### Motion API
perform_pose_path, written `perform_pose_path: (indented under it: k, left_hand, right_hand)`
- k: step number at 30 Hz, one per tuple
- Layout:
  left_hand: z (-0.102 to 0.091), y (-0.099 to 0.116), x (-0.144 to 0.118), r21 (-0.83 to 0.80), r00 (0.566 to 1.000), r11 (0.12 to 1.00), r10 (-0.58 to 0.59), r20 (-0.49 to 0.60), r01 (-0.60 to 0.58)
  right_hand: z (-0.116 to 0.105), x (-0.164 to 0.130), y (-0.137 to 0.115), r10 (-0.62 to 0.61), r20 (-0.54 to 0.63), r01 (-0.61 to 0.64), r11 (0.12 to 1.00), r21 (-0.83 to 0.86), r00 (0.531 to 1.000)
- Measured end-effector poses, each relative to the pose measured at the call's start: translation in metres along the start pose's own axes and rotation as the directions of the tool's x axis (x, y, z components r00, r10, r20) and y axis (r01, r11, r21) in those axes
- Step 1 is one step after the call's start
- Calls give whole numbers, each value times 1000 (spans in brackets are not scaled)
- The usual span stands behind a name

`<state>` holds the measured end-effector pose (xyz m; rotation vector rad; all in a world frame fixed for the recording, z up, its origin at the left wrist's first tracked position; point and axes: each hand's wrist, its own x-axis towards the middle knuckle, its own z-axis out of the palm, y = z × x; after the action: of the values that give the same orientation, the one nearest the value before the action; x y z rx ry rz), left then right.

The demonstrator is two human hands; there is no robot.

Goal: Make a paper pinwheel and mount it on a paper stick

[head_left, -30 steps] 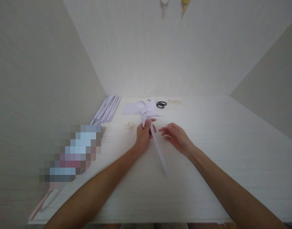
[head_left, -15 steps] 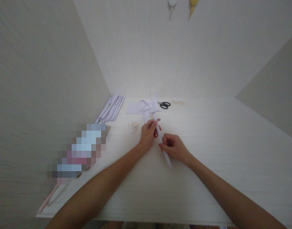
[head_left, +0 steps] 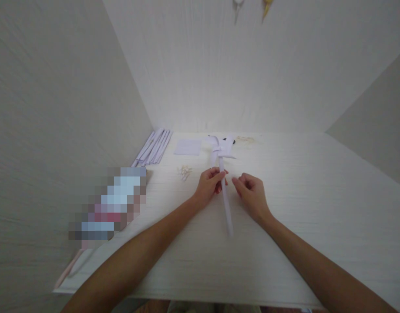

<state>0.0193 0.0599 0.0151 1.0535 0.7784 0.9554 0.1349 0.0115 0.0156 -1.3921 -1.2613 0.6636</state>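
A white paper pinwheel (head_left: 225,150) with curled blades is fixed to the top of a rolled white paper stick (head_left: 227,208). My left hand (head_left: 210,184) pinches the stick between thumb and fingers, a little below the blades. The stick's lower end points toward me. To the right of the stick, apart from it, is my right hand (head_left: 252,193), its fingers curled in with nothing visible in them. Black-handled scissors (head_left: 234,141) lie behind the pinwheel, mostly hidden by it.
A bundle of rolled paper sticks (head_left: 156,148) lies at the back left, beside a white paper square (head_left: 187,147). Small pale pieces (head_left: 184,172) sit in a pile nearer me. Thin tan bits (head_left: 245,139) lie at the back wall. A pixelated object (head_left: 118,200) lines the left edge.
My right hand has let go of the stick and moved right. The pinwheel has shifted right in view, uncovering the paper square and covering most of the scissors.
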Motion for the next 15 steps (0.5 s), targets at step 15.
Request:
perform_pose_path:
  k: [15]
  left_hand:
    - [0,-3,-1,107,997,994,3,83,-12]
  right_hand:
    - [-2,-2,-1,-249,-131,236,966,-108,960]
